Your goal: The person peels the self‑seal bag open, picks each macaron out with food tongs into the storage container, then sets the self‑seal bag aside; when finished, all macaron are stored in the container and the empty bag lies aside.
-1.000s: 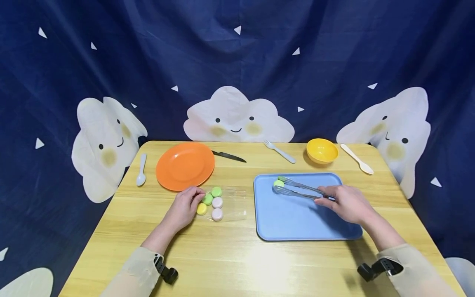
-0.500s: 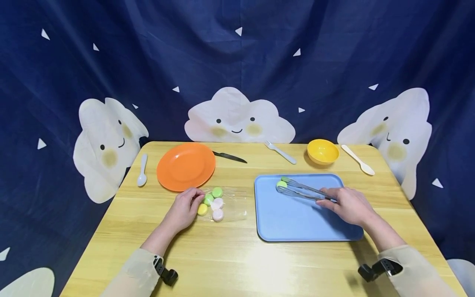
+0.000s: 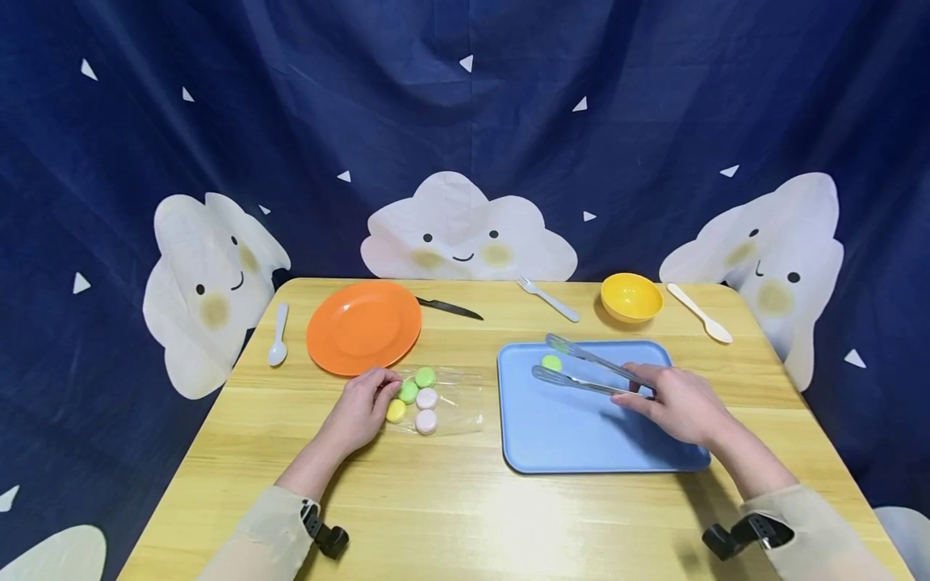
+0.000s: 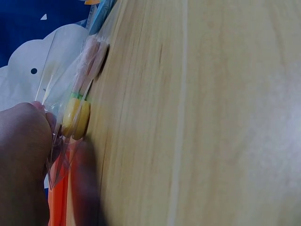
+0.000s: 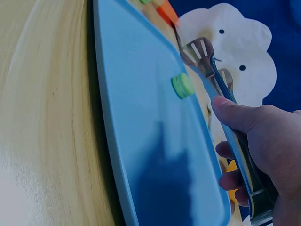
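Both forearms reach forward from the near edge, sleeves to the wrists, a dark strap on each. Left hand (image 3: 359, 407) rests low, palm down, fingers curled, tips pinching. Right hand (image 3: 679, 403) is raised slightly, thumb on top, fingers wrapped below in a grip, knuckles angled toward the left.

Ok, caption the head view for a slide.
Right hand holds open tongs over a green macaron on the blue tray.

Dark blue cloth backdrop (image 3: 654, 97) behind, printed with small white triangles and three smiling white clouds (image 3: 465, 230). Light wooden worktop (image 3: 465, 500) in front, visible plank grain, rounded far corners, evenly lit with soft glare.
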A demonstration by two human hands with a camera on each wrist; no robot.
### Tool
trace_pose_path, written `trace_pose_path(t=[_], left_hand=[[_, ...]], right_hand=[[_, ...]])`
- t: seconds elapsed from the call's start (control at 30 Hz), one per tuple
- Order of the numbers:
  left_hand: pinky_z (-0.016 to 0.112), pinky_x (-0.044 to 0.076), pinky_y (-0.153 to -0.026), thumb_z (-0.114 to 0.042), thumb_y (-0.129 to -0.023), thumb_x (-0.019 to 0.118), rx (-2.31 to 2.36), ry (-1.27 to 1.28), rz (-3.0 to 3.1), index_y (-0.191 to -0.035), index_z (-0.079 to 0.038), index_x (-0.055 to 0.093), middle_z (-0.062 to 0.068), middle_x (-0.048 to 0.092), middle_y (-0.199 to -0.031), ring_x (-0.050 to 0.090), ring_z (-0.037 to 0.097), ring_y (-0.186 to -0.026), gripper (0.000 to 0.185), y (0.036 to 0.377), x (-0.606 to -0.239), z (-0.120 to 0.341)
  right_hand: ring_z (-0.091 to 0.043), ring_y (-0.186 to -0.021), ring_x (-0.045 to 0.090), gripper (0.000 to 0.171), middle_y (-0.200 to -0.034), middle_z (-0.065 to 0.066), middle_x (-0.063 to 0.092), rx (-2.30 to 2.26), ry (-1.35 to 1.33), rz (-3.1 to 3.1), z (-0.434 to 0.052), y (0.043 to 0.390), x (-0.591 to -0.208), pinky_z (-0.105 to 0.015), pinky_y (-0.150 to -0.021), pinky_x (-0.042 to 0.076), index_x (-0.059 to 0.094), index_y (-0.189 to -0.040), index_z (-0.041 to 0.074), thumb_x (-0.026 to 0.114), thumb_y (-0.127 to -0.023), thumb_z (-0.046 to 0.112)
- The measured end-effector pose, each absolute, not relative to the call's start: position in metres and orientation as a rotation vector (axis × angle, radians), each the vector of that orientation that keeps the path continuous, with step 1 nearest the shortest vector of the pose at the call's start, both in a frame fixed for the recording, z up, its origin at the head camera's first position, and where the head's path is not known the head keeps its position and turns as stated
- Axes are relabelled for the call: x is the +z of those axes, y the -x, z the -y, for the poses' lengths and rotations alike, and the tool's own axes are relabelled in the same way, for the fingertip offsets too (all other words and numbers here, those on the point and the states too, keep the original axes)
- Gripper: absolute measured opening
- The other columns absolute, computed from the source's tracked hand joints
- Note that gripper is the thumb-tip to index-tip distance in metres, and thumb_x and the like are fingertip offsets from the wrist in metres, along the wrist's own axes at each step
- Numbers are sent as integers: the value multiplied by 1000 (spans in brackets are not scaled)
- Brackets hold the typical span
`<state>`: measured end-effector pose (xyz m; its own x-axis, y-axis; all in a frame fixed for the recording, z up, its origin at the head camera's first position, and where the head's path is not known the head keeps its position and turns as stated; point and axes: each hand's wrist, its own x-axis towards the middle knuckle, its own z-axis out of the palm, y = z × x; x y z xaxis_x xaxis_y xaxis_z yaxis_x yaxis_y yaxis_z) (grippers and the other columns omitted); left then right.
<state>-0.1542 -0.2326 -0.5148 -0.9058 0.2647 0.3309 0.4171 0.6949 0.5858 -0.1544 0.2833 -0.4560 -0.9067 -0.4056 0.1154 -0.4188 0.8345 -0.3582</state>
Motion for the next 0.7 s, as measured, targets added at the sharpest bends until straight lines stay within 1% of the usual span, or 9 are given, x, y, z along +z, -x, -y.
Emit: trace_pose_path(t=[0.13,0.3,0.4,0.6,0.7], left_hand=[[44,57,-87,-14,-107,66,-1003,545,2690,-109,-9,72,-1,69,-102,67,18,-98,9,154,-515,232],[44,57,-88,-14,-107,66,-1000,551,2693,-109,-8,72,-1,69,-102,67,18,-98,9,154,-515,232],[44,57,-88,-14,-107,66,-1005,559,2687,-108,-8,72,-2,69,-102,67,17,-98,9,155,-516,232],[44,57,-89,-14,-107,66,-1010,581,2665,-108,-7,71,-1,69,-102,67,18,-99,9,156,-516,232],[44,57,-89,-13,-107,66,-1009,587,2653,-108,-6,71,0,69,-102,67,19,-100,9,156,-516,232]], right_hand=[[-5,-53,41,24,-63,14,48,613,-683,2971,-275,153,-453,-30,-51,33,68,-100,29,74,-98,53],[-5,-55,43,25,-68,15,52,624,-718,2962,-265,153,-450,-30,-51,35,70,-104,27,76,-97,50],[-4,-56,44,28,-71,17,54,623,-742,2950,-258,153,-449,-29,-51,35,71,-108,25,77,-96,50],[-1,-58,43,39,-78,21,55,647,-822,2921,-244,152,-448,-28,-54,36,73,-117,18,77,-96,51],[-1,-57,43,36,-77,21,55,650,-865,2913,-236,153,-451,-28,-54,36,73,-112,19,77,-96,50]])
